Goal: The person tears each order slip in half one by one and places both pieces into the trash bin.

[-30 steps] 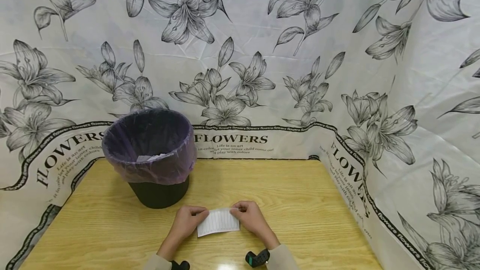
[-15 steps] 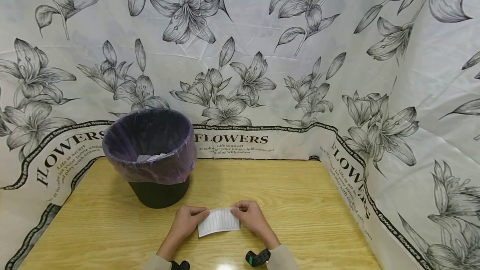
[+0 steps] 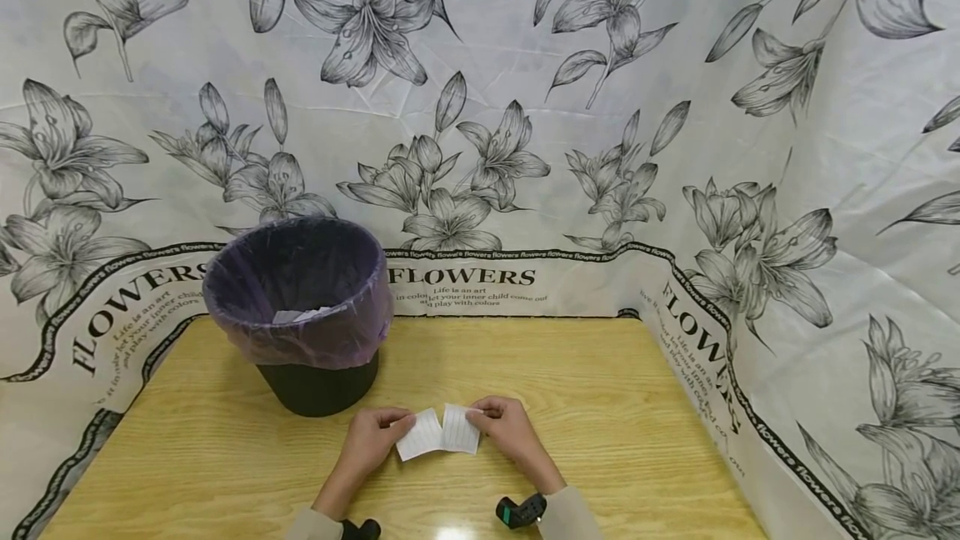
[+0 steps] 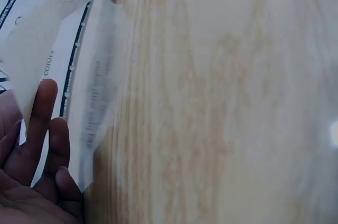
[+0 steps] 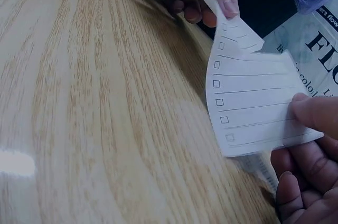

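A small white sheet of lined paper point(image 3: 459, 432) is stretched between both hands over the wooden table, torn partway down from its far edge near the middle. Printed lines and a column of little checkbox squares show on the paper point(image 5: 253, 102) in the right wrist view. At its left end my left hand point(image 3: 372, 437) pinches it between thumb and fingers. My right hand point(image 3: 512, 433) pinches the right end the same way. Toward the near edge the two halves still join. The left wrist view shows the left hand's fingers point(image 4: 45, 102) behind the paper.
A black bin point(image 3: 318, 390) with a purple plastic liner point(image 3: 360, 332) stands on the table point(image 3: 585, 407), behind and left of the hands. White paper pieces point(image 3: 300, 315) lie inside it. Flower-printed cloth point(image 3: 480, 173) hangs around the table's back and sides.
The paper was whole in both earlier frames; now a tear splits it from the far edge. Its two halves tilt apart, and the right hand has shifted slightly to the right.
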Motion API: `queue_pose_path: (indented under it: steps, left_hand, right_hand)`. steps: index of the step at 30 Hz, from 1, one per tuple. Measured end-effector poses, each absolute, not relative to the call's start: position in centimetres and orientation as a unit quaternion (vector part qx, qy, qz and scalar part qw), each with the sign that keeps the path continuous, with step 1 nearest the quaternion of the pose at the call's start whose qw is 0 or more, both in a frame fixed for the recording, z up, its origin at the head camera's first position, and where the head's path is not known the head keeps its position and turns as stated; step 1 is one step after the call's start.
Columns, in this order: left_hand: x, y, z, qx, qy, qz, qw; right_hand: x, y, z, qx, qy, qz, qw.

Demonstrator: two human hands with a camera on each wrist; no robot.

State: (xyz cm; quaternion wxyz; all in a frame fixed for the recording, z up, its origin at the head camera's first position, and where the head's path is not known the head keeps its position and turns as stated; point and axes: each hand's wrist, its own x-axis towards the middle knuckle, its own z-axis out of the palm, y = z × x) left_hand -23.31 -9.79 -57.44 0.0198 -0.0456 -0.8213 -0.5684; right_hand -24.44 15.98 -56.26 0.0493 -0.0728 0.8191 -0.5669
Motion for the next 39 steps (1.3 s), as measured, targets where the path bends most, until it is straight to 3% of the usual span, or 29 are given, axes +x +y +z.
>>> queue_pose_path:
  steps: [17,39]
  left_hand:
    - [-23.3,-10.3,-57.3,0.002,-0.817,-0.576,0.019]
    - [-23.2,-10.9,-57.1,0.018,-0.819,-0.573,0.021]
  right_hand:
    - [-24.4,16.2,-56.7,-0.037,0.816,-0.576,0.026]
    - [-24.7,16.7,-56.7,-0.024,0.807,-0.589,0.034]
